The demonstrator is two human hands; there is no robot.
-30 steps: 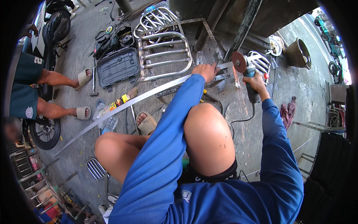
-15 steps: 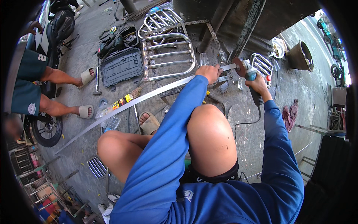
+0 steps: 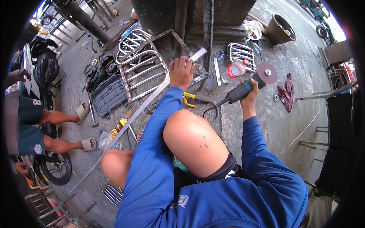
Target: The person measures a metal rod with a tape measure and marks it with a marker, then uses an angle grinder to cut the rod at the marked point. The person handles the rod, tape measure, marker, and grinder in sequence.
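Two hands share the work here, and each has its own tool or stock. Farthest left, another person's bare legs in sandals (image 3: 86, 144) stand by a motorcycle wheel (image 3: 53, 169), well apart from the job. Next comes an open dark tool case (image 3: 108, 95) on the concrete floor (image 3: 266, 125), with a polished tube rack (image 3: 142, 70) just beside it.

The left hand (image 3: 181, 73) is closed over the upper part of a long flat metal strip (image 3: 129, 121), fingers wrapped on top. The strip's long axis runs on a diagonal: its low end lies near the floor at lower left, and its cut end points up and to the right, just past the knuckles toward the dark steel posts (image 3: 207, 34).

The right hand (image 3: 250, 91) grips the body of an angle grinder (image 3: 243, 88), held clear of the strip, its reddish disc (image 3: 267, 73) facing up and away to the right, apart from any metal.

To do this well, I judge the strip wants a firm hold close to the working end so it cannot chatter, the grinder cable (image 3: 213, 108) kept off the disc's path, and the bare knee (image 3: 194, 140) kept back from sparks.
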